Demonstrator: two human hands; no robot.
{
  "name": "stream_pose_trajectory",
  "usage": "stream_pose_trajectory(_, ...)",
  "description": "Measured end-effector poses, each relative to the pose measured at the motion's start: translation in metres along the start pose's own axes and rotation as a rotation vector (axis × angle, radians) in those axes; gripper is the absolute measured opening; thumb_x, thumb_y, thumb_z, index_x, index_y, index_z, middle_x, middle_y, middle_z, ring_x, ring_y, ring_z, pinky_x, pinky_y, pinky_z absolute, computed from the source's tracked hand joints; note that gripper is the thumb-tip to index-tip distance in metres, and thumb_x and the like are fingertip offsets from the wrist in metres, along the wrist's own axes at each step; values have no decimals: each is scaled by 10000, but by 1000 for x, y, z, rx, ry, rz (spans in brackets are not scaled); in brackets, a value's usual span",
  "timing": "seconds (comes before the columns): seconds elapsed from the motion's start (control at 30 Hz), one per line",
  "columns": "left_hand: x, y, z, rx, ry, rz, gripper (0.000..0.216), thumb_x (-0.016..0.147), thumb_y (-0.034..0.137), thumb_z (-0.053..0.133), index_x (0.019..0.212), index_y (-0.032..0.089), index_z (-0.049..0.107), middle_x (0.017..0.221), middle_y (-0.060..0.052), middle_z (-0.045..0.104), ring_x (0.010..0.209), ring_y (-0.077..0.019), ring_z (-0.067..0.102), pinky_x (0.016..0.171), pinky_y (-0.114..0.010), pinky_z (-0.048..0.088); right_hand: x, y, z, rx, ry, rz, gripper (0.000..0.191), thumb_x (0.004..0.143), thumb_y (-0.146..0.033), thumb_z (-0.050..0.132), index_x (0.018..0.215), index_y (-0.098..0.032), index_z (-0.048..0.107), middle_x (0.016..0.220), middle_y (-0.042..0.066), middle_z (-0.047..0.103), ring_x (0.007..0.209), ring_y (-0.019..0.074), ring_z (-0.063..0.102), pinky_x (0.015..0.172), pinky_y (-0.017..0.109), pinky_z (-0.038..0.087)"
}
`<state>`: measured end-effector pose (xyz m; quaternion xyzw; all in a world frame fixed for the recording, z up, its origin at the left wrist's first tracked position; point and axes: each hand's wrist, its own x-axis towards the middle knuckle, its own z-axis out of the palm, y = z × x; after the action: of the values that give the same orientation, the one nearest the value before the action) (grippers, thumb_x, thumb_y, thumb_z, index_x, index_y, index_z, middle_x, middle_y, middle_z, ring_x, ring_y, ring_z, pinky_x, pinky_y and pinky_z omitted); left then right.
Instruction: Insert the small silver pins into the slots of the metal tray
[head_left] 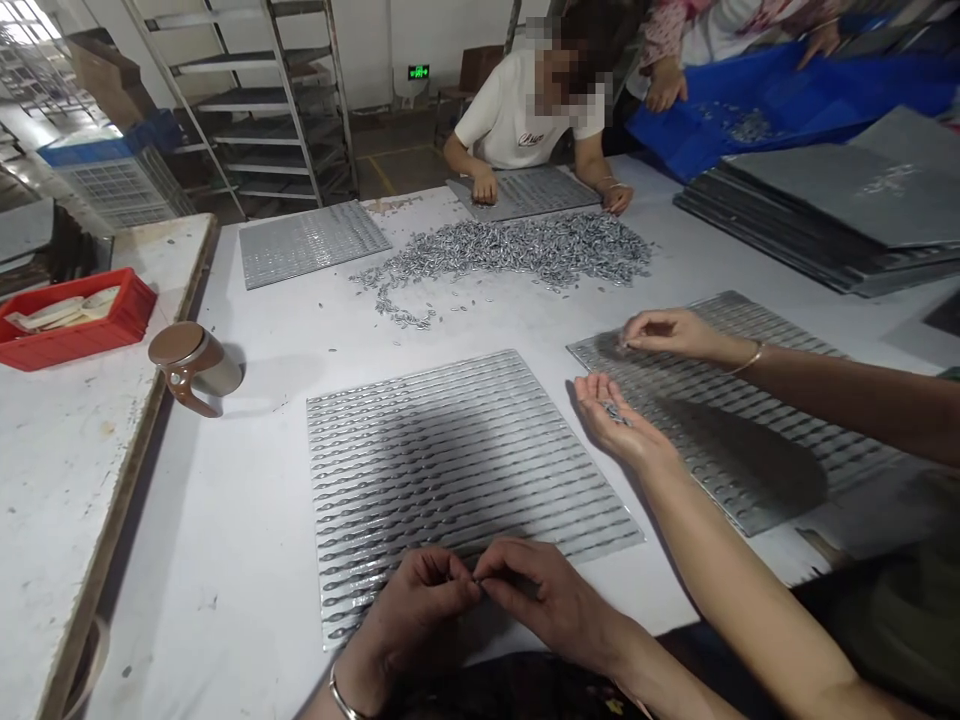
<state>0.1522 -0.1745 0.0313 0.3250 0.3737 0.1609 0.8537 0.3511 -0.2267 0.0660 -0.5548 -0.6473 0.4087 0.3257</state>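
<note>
My left hand [424, 600] is closed, its fingers curled and pinched, over the near edge of a grey ridged sheet [457, 460]. Touching it or almost so at the fingertips is my right hand [544, 600], also in a pinch. Something tiny and dark shows between the fingertips, too small to name. Rows of small spindle-shaped metal pieces line the sheet, denser on its left side. Beyond the sheet spreads a heap of loose spindle-shaped metal pieces [525, 250].
At right, a co-worker's open palm [634, 435] holds small pieces over another ridged sheet [772, 350]. Across the table, a person in white [517, 115] works at a sheet. A brown-lidded mug [217, 365], red bin [135, 300], blue tray [690, 130] and sheet stack [810, 190] stand around.
</note>
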Motion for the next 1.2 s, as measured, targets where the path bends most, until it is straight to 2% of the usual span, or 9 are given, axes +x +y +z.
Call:
stream_pose_trajectory(0.13, -4, 4, -2, 254, 28, 31, 379, 678, 465, 875, 683, 138, 683, 548, 30, 492, 520, -79, 355, 496, -243, 202, 3, -6, -5, -8, -52, -3, 105, 875, -186, 639, 833, -268, 689, 766, -12, 704, 706, 166, 685, 610, 281, 550)
stream_pose_trajectory(0.23, -4, 8, -4, 252, 90, 55, 366, 675, 447, 881, 686, 137, 687, 572, 21, 521, 531, -80, 380, 491, -224, 233, 11, -4, -8, -38, -97, -22, 127, 869, -178, 612, 801, -250, 691, 730, -16, 697, 659, 133, 680, 556, 237, 497)
stream_pose_trajectory(0.33, -3, 21, -10, -25, 259, 135, 371, 712, 462, 854, 687, 147, 660, 537, 53, 460, 464, -50, 304, 440, -199, 215, 21, 6, 1, -109, 73, 37, 169, 880, -182, 576, 748, -218, 675, 697, -9, 678, 648, 135, 662, 567, 253, 478)
stream_pose_trajectory(0.4, -4, 32, -16, -266, 367, 262, 317, 757, 435, 817, 774, 145, 691, 590, 45, 500, 460, -42, 307, 421, -182, 237, 27, 13, 14, -161, 178, 100, 179, 875, -182, 568, 725, -202, 663, 705, 0, 665, 660, 145, 642, 600, 273, 475)
stream_pose_trajectory(0.53, -7, 50, -23, -560, 476, 466, 321, 731, 259, 810, 1010, 122, 729, 874, -53, 647, 637, -83, 516, 498, -173, 412, 35, 24, 33, -246, 167, 179, 187, 881, -192, 542, 740, -203, 664, 736, 9, 666, 686, 159, 627, 641, 280, 447)
stream_pose_trajectory(0.73, -6, 49, -22, -575, 429, 336, 330, 737, 122, 773, 1054, 93, 682, 866, -67, 651, 559, -55, 454, 396, -135, 328, 40, 26, 32, -363, 90, 274, 109, 838, -165, 537, 756, -212, 593, 701, -10, 636, 688, 169, 612, 647, 278, 406)
stream_pose_trajectory(0.87, -5, 47, -22, -568, 455, 352, 252, 754, 137, 774, 969, 127, 642, 928, -74, 673, 561, -48, 464, 401, -124, 348, 44, 22, 26, -332, 94, 265, 31, 874, -216, 545, 863, -219, 573, 693, -28, 619, 651, 161, 589, 626, 273, 402)
stream_pose_trajectory(1.0, -5, 47, -22, -564, 480, 365, 276, 732, 163, 817, 928, 126, 626, 938, -83, 692, 556, -44, 471, 399, -120, 358, 52, 19, 22, -368, 112, 173, 155, 937, -265, 525, 796, -216, 568, 764, 5, 653, 703, 167, 589, 666, 289, 414)
stream_pose_trajectory(1.2, -4, 44, -19, -498, 446, 352, 353, 702, 262, 882, 858, 150, 586, 895, -61, 709, 513, -31, 443, 385, -118, 341, 66, 18, 22, -437, 17, 245, 90, 885, -198, 614, 796, -203, 605, 766, 6, 674, 739, 173, 620, 660, 270, 384)
